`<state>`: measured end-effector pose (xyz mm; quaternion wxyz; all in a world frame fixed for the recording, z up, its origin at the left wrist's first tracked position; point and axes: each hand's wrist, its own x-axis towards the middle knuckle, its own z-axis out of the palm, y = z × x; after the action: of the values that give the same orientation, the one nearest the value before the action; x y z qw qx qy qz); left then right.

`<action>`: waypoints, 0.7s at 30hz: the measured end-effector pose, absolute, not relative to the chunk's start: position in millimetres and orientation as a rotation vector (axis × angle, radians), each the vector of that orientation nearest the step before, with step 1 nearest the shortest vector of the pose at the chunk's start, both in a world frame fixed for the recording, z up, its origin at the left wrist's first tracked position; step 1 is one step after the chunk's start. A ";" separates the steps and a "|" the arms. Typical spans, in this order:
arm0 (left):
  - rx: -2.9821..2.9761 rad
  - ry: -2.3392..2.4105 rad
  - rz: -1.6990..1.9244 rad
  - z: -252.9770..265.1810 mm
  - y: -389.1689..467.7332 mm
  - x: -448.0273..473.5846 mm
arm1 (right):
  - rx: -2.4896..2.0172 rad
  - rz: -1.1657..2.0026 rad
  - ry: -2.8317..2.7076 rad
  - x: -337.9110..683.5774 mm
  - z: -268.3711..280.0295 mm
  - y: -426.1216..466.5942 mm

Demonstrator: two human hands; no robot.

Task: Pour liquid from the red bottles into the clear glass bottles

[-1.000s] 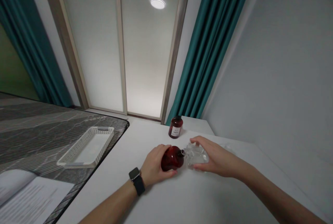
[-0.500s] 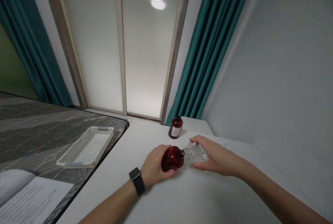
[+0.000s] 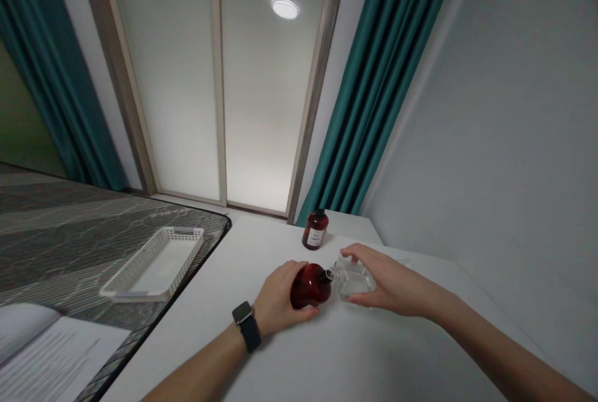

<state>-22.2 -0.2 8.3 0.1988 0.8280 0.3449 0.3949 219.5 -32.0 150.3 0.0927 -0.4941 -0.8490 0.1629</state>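
Note:
My left hand (image 3: 282, 298), with a dark watch on its wrist, is wrapped round a dark red-brown bottle (image 3: 309, 286). The bottle leans to the right, its narrow dark mouth close to the neck of a clear glass bottle (image 3: 355, 280). Fingers and thumb of my right hand (image 3: 389, 282) grip that clear bottle, which is tilted toward the red-brown one. I cannot tell whether the two mouths touch. Behind them stands a second red-brown bottle (image 3: 315, 229), upright, with a white label and a black top.
Below my hands is a white tabletop (image 3: 299, 358). To the left, a dark patterned surface (image 3: 70, 221) carries a white perforated basket (image 3: 159, 265) and an open book (image 3: 56, 352). A grey wall (image 3: 504, 140) rises at the right; teal curtains (image 3: 374, 90) and frosted sliding doors (image 3: 266, 90) stand behind.
Almost nothing differs. Both hands keep their hold on the two bottles, and the view has shifted very slightly.

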 end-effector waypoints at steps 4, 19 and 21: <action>2.303 0.954 1.094 9.7 -0.7 -22.4 | -1.489 0.488 -2.513 219.5 151.2 -33.1; 2.255 0.933 1.099 13.5 -3.2 -22.8 | -1.474 0.447 -2.554 219.5 154.3 -31.7; 2.253 0.935 1.099 13.0 -2.9 -22.9 | -1.468 0.446 -2.560 219.4 155.0 -31.7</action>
<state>-22.9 -2.9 13.0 0.2308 0.8194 0.3401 0.3996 219.4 -31.7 155.0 0.0784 -0.4905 -0.8551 0.1488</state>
